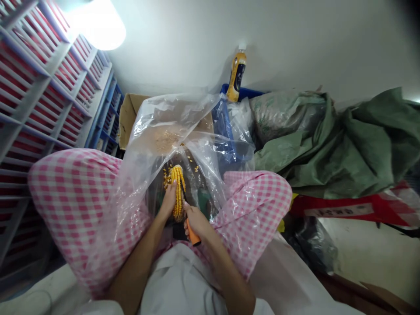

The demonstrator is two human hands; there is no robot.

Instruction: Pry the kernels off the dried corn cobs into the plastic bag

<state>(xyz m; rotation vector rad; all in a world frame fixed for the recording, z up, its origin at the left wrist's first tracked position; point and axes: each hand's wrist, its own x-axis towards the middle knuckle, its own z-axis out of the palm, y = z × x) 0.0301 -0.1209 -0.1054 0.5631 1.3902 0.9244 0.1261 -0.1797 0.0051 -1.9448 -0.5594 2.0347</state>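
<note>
My left hand [169, 202] is wrapped round a yellow corn cob [178, 186], holding it upright between my knees. My right hand [197, 221] grips a tool with an orange handle [193, 236]; its dark blade lies against the right side of the cob. Loose kernels are scattered around the tip of the cob inside a large clear plastic bag [157, 131], which spreads over my lap. Both knees wear pink checked trousers [75, 192].
A cardboard box [126, 120] stands behind the bag. A yellow drink bottle [236, 75] sits on a blue crate [244, 92] at the back. Green sacks [344, 140] pile up on the right, red-and-white racks [36, 83] on the left.
</note>
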